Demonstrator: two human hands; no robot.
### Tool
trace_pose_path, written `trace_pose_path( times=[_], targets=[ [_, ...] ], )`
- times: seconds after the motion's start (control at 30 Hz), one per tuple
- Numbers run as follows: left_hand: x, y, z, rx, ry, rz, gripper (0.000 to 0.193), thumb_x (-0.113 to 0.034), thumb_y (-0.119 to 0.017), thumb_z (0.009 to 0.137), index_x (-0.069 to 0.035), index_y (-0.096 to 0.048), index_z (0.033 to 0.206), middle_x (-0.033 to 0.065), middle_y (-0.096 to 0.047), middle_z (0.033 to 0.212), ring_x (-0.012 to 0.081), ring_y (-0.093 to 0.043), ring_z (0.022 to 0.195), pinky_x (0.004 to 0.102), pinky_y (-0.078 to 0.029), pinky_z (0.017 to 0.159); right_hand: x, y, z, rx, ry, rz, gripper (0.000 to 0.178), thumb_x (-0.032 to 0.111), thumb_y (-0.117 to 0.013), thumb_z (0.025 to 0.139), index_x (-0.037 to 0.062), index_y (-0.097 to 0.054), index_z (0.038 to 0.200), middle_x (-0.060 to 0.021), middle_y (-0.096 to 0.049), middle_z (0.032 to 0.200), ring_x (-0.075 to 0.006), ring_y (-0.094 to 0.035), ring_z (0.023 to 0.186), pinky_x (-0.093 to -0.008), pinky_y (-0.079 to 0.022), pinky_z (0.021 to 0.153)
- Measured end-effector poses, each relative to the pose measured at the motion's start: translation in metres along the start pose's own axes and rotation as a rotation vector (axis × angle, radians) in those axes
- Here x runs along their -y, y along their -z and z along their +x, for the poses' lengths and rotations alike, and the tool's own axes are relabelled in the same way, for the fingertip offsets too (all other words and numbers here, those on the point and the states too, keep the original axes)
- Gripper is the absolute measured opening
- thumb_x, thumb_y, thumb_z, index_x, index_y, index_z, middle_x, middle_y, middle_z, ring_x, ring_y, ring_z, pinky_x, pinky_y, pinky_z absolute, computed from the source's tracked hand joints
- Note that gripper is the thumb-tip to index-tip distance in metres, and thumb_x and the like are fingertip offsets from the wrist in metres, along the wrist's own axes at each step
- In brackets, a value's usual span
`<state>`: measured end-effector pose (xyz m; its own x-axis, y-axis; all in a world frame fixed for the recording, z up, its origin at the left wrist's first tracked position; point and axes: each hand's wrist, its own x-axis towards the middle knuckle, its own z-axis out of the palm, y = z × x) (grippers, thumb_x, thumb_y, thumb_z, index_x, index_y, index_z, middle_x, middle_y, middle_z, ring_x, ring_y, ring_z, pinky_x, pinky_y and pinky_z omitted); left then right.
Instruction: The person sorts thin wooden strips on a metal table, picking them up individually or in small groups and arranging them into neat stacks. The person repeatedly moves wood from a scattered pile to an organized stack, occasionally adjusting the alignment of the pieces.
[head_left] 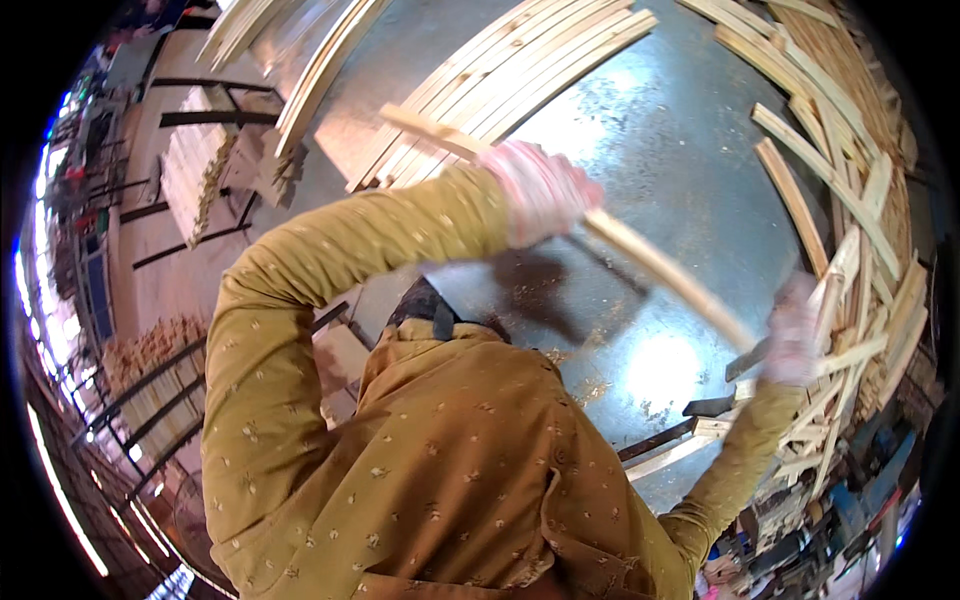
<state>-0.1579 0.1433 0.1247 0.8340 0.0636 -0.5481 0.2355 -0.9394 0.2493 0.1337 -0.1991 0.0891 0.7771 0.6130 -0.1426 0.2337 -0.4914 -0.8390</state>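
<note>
Scuffed and shiny, a grey metal tabletop (700, 140) stretched away from the person, with bright patches of light reflected in it. Nearest were the mustard sleeves (270, 260), dotted with small pale flowers, and a brownish garment front (450, 430) by the table's near edge. Above the top, the left hand (540, 195), in a pink-and-white striped glove, had its fingers clamped around a slim wooden strip (660, 264) near the middle. The strip passed through the fist, so that one length slanted from the fingers towards the right edge and the other reached out on the far-left side. The right hand (793, 325), smeared by motion, was by the right edge, close to the strip's lower end; whether its fingers were together or apart, or touched that end, I cannot tell. Along the same edge lay a jumbled pile of wood pieces (842, 265), with a short strip (793, 207) just beside it. Towards the far-left corner, long pale slats (500, 80) lay side by side, under the strip's other end. Beyond the left edge, a stack of pale lumber (190, 165) rested on a dark frame.
</note>
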Motion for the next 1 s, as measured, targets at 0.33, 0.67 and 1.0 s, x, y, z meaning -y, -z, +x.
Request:
trace_pose_path(
  times=[0.33, 0.67, 1.0],
  targets=[
    [0.239, -0.033, -0.082, -0.377, 1.009, 0.148, 0.062, -0.062, -0.060, 0.088, -0.013, -0.063, 0.127, 0.0179, -0.031, 0.156, 0.0360, -0.025, 0.146, 0.0465, -0.027, 0.119, -0.132, 0.056, 0.049, -0.909, -0.773, -1.005, 0.110, 0.068, -0.077, 0.066, -0.0016, -0.041, 0.142, -0.0266, -0.059, 0.126, -0.0409, -0.061, 0.111, -0.0459, -0.053, 0.091],
    [0.347, -0.042, -0.066, -0.239, 1.254, -0.208, 0.083, -0.045, -0.075, 0.071, -0.011, -0.045, 0.140, 0.0191, -0.059, 0.128, 0.0387, -0.056, 0.122, 0.0449, -0.047, 0.103, -0.036, -0.050, 0.028, -0.633, -0.966, -0.703, 0.110, 0.040, -0.082, 0.073, 0.0050, -0.018, 0.155, -0.0280, -0.057, 0.132, -0.0412, -0.063, 0.111, -0.0468, -0.052, 0.095],
    [0.181, -0.049, 0.038, -0.728, 0.250, -1.092, 0.063, -0.008, -0.065, 0.091, -0.005, -0.038, 0.148, 0.0110, -0.052, 0.139, 0.0192, -0.051, 0.126, 0.0321, -0.050, 0.099, -0.113, -0.095, -0.067, -0.173, -0.270, 1.287, 0.024, 0.027, -0.073, 0.086, 0.0055, -0.061, 0.088, -0.0035, -0.057, 0.076, -0.0163, -0.058, 0.069, -0.0293, -0.050, 0.060]
  ],
)
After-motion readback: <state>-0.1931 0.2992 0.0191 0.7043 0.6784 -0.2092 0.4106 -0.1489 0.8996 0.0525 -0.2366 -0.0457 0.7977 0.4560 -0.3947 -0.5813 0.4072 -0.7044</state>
